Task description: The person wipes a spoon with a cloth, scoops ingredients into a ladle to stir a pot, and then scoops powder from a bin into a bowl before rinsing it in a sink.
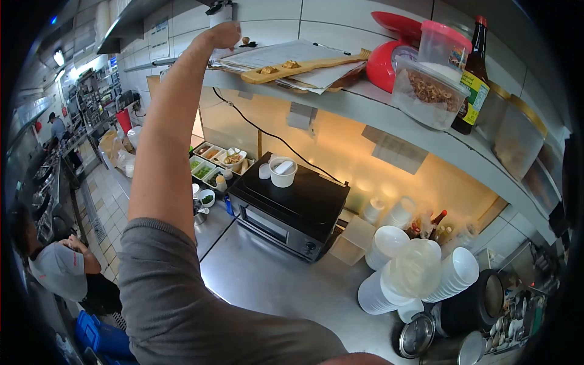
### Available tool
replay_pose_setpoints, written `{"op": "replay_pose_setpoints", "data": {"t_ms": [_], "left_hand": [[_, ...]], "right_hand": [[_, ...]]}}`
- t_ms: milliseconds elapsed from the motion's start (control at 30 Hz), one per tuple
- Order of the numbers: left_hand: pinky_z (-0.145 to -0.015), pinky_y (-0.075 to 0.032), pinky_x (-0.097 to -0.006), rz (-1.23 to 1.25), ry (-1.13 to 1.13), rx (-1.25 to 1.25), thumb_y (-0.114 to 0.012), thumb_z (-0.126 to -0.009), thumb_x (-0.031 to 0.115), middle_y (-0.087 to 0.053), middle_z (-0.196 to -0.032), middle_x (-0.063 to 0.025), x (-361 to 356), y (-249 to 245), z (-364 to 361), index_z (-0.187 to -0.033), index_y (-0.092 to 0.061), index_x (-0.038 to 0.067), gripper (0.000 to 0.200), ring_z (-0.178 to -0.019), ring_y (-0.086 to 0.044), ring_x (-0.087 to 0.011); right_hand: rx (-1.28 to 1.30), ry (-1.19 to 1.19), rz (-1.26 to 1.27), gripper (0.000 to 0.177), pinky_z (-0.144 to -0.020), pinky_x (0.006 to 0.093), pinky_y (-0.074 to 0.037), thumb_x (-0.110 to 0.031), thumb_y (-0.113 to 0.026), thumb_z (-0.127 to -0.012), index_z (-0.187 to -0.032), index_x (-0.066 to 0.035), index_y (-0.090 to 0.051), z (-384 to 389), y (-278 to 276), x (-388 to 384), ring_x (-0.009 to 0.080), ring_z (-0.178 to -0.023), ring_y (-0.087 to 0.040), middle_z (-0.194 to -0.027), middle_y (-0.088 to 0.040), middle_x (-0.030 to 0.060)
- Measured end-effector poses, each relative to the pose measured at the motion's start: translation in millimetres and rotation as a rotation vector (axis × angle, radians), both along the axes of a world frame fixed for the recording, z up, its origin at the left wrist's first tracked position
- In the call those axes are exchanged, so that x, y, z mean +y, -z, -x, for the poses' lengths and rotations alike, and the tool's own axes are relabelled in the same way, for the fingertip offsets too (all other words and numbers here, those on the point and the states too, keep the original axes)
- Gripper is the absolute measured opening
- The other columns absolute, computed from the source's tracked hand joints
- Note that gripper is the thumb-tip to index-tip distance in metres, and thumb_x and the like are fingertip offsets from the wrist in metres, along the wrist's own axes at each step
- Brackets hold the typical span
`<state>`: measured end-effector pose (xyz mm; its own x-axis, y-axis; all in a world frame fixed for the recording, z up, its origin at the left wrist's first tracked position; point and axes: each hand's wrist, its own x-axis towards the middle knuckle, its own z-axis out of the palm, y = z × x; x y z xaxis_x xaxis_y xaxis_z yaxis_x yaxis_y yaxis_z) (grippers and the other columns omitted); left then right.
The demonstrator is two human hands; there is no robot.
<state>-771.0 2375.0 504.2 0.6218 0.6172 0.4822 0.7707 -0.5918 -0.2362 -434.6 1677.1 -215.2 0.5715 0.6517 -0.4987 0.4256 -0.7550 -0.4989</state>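
My left hand (pixel 225 36) is raised at the upper left end of the shelf, its fingers curled together; what they hold, if anything, is hidden. Just above it, a white object with a black top (pixel 220 13) stands against the tiled wall. Papers (pixel 267 56) lie on the shelf to the right of the hand, with a long wooden paddle (pixel 304 66) across them. My right hand does not show.
The shelf (pixel 365 94) also bears a red scale (pixel 382 67), tubs and a sauce bottle (pixel 474 79). Below are a black toaster oven (pixel 286 207), topping trays (pixel 204 170) and stacked white bowls (pixel 380 292). A co-worker (pixel 58 267) is at lower left, another person (pixel 58 126) farther back.
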Motion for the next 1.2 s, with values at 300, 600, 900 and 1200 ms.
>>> {"op": "replay_pose_setpoints", "data": {"t_ms": [300, 600, 900, 1200], "left_hand": [[-0.08, -0.053, -0.0442, 0.084, -0.347, 0.007, -0.055, -0.083, 0.022, -0.07, -0.102, -0.021, -28, 9, -2, -0.1, -0.072, 0.003, 0.03, -0.09, -0.067, -0.036], [-0.078, -0.053, -0.041, 0.08, -0.186, -0.06, -0.063, -0.08, 0.017, -0.07, -0.092, -0.0209, -12, 7, -10, -0.097, -0.072, 0.002, 0.024, -0.086, -0.067, -0.0335], [-0.08, -0.052, -0.0431, -0.29, 0.098, -0.75, -0.059, -0.085, 0.021, -0.07, -0.091, -0.0209, -3, -33, -13, -0.093, -0.068, 0.001, 0.023, -0.089, -0.067, -0.0364], [-0.062, -0.045, -0.0323, -0.157, 0.769, -1.255, -0.052, -0.09, 0.009, -0.056, -0.077, -0.0055, -22, -53, -27, -0.086, -0.053, 0.004, 0.007, -0.071, -0.054, -0.0155]], "right_hand": [[0.001, 0.037, -0.001, 0.02, -0.081, 0.0425, -0.053, -0.023, -0.063, -0.08, -0.09, -0.011, -0.074, -1, 0, -1, 0.0292, -0.092, -0.068, -0.092, -0.071, 0.0135], [0.008, 0.089, 0.003, 0.02, -0.08, 0.0425, -0.053, -0.023, -0.063, -0.079, -0.091, -0.011, -0.074, 1, 0, -10, 0.0288, -0.091, -0.068, -0.091, -0.071, 0.0131], [0.006, 0.112, 0.014, 0.02, -0.079, 0.0425, -0.054, -0.022, -0.064, -0.079, -0.091, -0.01, -0.074, 1, 2, -18, 0.0284, -0.09, -0.069, -0.09, -0.071, 0.0128], [0.011, 0.147, 0.011, 0.02, -0.078, 0.0424, -0.054, -0.022, -0.064, -0.079, -0.092, -0.01, -0.074, 2, 5, -29, 0.028, -0.089, -0.069, -0.089, -0.071, 0.0124]]}}
